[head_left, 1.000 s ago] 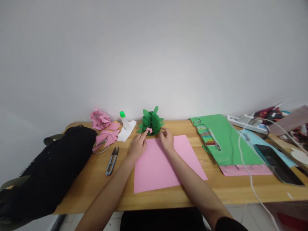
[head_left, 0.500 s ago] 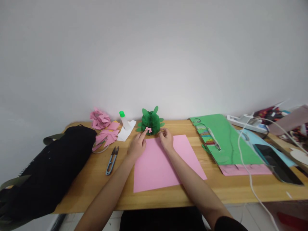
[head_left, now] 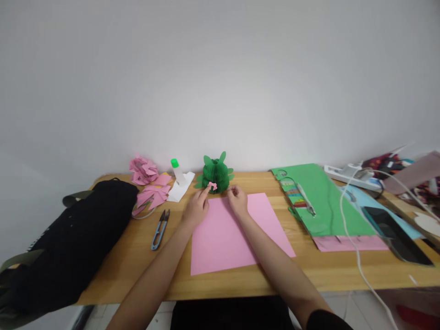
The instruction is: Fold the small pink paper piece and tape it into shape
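A green pleated paper ball [head_left: 216, 172] with oval paper leaves stands near the wall. On its lower front is a small pink paper flower [head_left: 212, 185]. My left hand [head_left: 197, 206] has its fingertips on the flower from the left, index finger reaching forward; the thumb is hardly visible. My right hand [head_left: 238, 199] is close to the ball's lower right side, its fingers curled together in a pinch. What they hold, if anything, is too small to make out. Under my wrists lies a pink paper sheet [head_left: 223, 243].
To the left are blue thread snips [head_left: 160, 230], a glue bottle [head_left: 178, 173] on white paper [head_left: 184, 189], folded pink paper [head_left: 153, 196] and a black bag [head_left: 75, 233]. To the right lie a green folder [head_left: 330, 197], a dark phone [head_left: 395, 233], a power strip [head_left: 354, 176] and a white cable [head_left: 357, 256].
Both hands stay almost where they were. The fingers of my right hand have shifted very slightly beside the green paper ball.
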Action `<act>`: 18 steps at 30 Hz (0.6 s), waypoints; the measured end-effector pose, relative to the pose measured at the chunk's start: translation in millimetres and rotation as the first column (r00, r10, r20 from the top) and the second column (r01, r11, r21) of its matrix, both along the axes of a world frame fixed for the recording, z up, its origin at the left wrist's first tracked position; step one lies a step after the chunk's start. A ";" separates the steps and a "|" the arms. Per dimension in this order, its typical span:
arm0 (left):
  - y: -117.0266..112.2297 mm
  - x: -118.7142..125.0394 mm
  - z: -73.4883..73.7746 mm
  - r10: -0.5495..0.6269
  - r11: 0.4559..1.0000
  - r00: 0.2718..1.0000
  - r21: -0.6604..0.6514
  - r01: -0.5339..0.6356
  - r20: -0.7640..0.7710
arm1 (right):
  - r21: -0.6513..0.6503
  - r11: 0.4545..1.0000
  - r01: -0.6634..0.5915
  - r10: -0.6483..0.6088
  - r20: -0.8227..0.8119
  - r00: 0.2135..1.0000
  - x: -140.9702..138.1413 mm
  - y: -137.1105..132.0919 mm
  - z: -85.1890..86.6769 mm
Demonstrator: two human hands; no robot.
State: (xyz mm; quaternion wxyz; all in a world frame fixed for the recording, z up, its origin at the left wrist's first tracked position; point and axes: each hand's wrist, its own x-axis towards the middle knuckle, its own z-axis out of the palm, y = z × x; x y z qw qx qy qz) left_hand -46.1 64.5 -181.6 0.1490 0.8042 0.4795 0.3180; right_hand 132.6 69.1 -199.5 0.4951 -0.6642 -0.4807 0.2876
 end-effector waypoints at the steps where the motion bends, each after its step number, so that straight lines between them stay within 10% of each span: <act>1: 0.2 0.0 -0.3 0.001 1.000 1.000 0.000 -0.001 -0.003 | 0.002 1.000 -0.006 0.006 0.002 1.000 -0.3 -0.5 0.1; 18: 0.5 1.2 -1.4 0.017 1.000 0.998 0.000 -0.017 -0.061 | 0.083 0.979 -0.184 0.186 -0.014 0.982 -23.5 -3.4 2.8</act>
